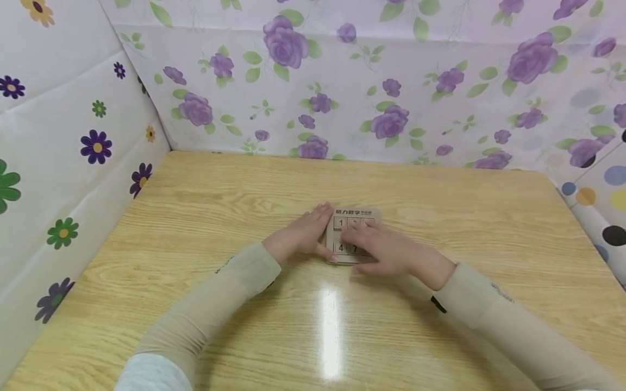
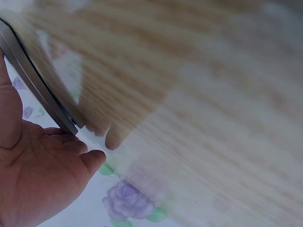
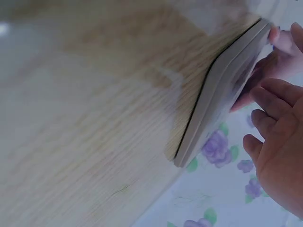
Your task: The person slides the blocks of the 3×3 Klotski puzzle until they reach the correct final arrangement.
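Note:
A flat sliding number puzzle [image 1: 344, 259] with a pale frame and numbered square tiles lies on the wooden table. The digits 1, 4 and 7 show, and dark printed characters run along its top. My left hand [image 1: 308, 232] touches the puzzle's left side, fingers extended along the edge and thumb at the lower left corner. Over the tiles reaches my right hand [image 1: 388, 250], its fingers extended above the middle and right side and covering several tiles. In the right wrist view the puzzle [image 3: 222, 90] appears edge-on beside the right hand [image 3: 281, 137].
The wooden table [image 1: 235, 190] has a glossy surface with a bright reflection near the front. A curtain with purple flowers [image 1: 313, 103] hangs behind it, and a flowered white sheet [image 1: 73, 163] stands along the left. Dotted cloth [image 1: 601, 195] lies beyond the right edge.

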`<state>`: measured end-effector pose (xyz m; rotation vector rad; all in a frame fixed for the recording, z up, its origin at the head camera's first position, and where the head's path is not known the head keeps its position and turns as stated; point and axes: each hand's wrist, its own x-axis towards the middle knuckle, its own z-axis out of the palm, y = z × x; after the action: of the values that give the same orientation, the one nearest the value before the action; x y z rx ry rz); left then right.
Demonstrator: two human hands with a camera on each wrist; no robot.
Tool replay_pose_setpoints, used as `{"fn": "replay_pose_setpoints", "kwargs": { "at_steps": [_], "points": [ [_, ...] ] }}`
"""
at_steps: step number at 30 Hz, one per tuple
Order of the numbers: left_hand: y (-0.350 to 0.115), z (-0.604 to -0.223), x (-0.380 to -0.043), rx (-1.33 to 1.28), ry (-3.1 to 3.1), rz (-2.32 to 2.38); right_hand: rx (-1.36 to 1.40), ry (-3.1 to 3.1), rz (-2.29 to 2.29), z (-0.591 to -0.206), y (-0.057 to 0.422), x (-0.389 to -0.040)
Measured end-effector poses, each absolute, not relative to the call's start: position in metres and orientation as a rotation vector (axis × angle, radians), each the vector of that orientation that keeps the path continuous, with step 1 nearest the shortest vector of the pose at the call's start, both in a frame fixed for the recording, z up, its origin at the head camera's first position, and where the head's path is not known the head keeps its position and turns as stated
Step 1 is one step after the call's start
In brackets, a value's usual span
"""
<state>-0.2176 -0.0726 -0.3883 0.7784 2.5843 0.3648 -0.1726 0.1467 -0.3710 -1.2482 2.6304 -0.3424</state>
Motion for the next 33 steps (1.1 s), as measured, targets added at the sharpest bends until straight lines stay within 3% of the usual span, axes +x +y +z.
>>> {"fn": "replay_pose_setpoints", "kwargs": {
  "at_steps": [9, 33],
  "points": [
    [-0.074, -0.39, -0.218, 0.791, 2.589, 0.393, -1.342, 2.593, -0.313, -0.37, 0.146, -0.152],
    [-0.072, -0.383, -0.215, 0.779, 2.576, 0.397, -1.239, 2.624, -0.358, -0.372, 0.149, -0.168]
  ]
}}
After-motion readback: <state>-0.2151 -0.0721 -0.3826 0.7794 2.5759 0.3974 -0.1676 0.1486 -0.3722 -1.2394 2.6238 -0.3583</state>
